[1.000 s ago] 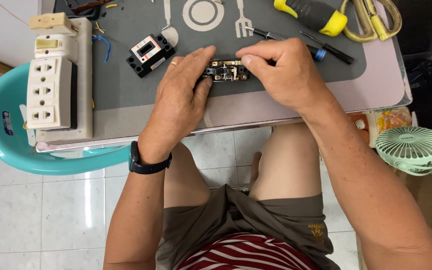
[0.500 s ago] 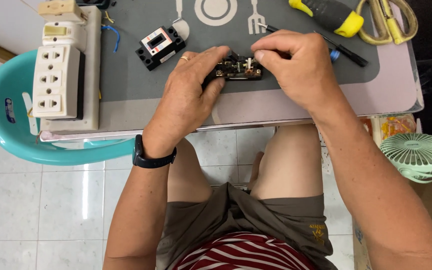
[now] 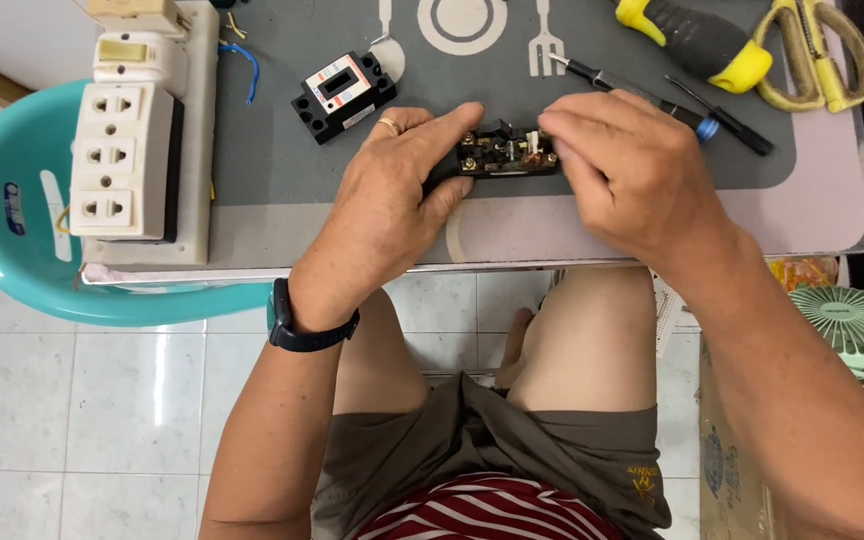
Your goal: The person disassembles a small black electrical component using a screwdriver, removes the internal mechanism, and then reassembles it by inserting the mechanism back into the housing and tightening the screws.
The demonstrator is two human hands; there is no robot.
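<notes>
I hold one small black electrical part with brass screws (image 3: 504,155) on the grey mat (image 3: 282,160), my left hand (image 3: 392,195) grasping its left end. My right hand (image 3: 632,170) pinches its right end; I judge careful fingertip work follows. One second black part (image 3: 344,92) and two screwdrivers lie near.
</notes>
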